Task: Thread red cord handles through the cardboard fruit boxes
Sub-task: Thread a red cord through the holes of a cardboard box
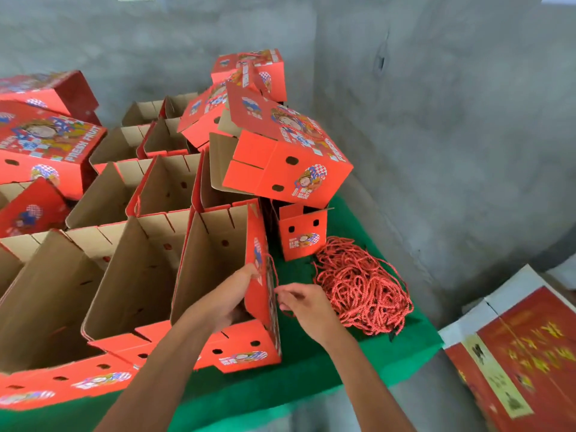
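The left hand (232, 299) reaches down inside the open box (218, 291) nearest the surface's right part, its fingers pressed against the inner face of the right-hand wall, likely to brace the panel and meet the cord end coming through the hole. The right hand (300, 302) is outside that wall, fingers curled in a pinch on a red cord (274, 271) that loops up along the panel's printed face, so it seems to be feeding the cord in. The box stands on its side near the front edge of the green surface (314, 363), mouth up, brown inside, orange-red outside with oval holes low on its end. The spare cords (363, 288) lie in a tangled heap by the right edge, close to the pinching hand for the next pick.
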A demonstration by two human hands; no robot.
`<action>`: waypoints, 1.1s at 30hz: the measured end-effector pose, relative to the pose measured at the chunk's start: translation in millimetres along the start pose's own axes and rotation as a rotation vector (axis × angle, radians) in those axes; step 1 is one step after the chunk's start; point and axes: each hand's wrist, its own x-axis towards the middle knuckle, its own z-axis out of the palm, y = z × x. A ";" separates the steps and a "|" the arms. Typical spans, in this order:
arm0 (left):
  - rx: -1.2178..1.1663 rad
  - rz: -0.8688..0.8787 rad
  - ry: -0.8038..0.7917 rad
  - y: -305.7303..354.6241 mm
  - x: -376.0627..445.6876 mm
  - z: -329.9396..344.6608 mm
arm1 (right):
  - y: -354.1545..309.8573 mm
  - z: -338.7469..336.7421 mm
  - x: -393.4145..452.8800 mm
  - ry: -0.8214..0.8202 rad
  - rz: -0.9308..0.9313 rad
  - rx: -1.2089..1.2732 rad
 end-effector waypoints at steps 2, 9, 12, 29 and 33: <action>-0.049 -0.016 0.011 -8.3 6.2 -8.4 | 14.5 9.7 -2.8 -0.003 0.038 0.046; -0.132 -0.047 0.043 -27.0 19.3 -17.6 | 23.9 18.9 2.3 0.063 0.031 -0.055; -0.125 -0.054 0.053 -29.4 20.1 -17.7 | 11.8 14.6 3.8 0.064 -0.049 -0.254; -0.140 -0.186 -0.100 -4.9 22.3 -19.9 | 7.1 10.6 12.4 0.009 -0.154 -0.463; 0.351 -0.132 0.093 8.3 23.2 0.3 | 10.3 16.7 8.2 -0.001 -0.209 -0.557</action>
